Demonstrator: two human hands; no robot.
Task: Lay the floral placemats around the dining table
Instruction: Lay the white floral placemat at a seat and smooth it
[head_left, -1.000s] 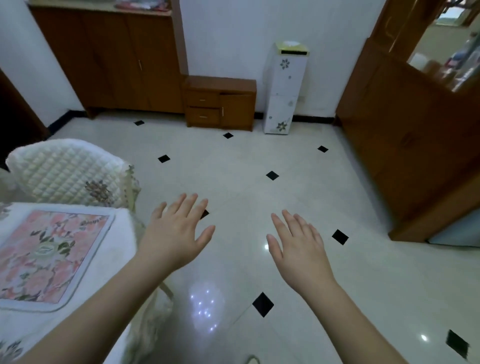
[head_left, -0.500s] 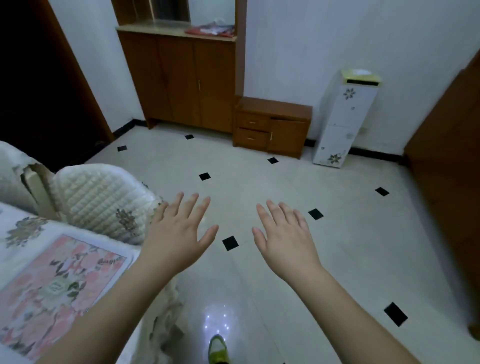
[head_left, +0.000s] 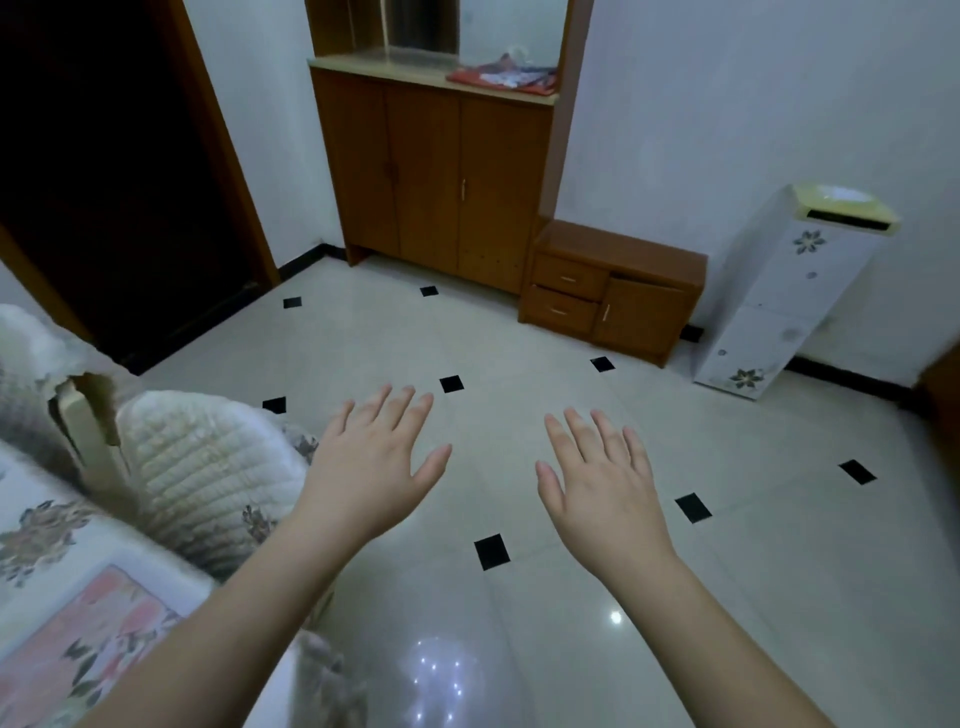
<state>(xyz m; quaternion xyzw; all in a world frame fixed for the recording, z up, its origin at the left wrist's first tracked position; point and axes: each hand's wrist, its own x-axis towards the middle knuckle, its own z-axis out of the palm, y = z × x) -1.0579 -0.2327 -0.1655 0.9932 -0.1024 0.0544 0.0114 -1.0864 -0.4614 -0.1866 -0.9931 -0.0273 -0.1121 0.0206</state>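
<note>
**Both hands empty above the floor; one placemat on the table at far left**

At the lower left, a floral placemat (head_left: 78, 644), pink with a pale border, lies flat on the dining table (head_left: 36, 525), which is covered by a white cloth with flower motifs. The left forearm crosses above the mat's near corner. Just beyond the table stand chair backs in quilted cream covers (head_left: 208, 467), one with a torn patch showing the frame.

The left hand (head_left: 374, 462) is held out palm down, fingers (head_left: 387, 410) straight and spread wide, thumb out to the side. It holds nothing. It hangs over the tiled floor (head_left: 519, 364), past the chair cover's edge, well apart from the placemat, which lies behind and to the left of the fingertips.

The right hand (head_left: 602, 488) is likewise flat, palm down, fingers straight and lightly spread, empty, over the floor and farther still from the mat.

Against the far wall stand a wooden cabinet (head_left: 431, 171) with red cloth on its top, a low drawer unit (head_left: 613, 291) and, at right, a white flower-printed stand (head_left: 779, 301).
</note>
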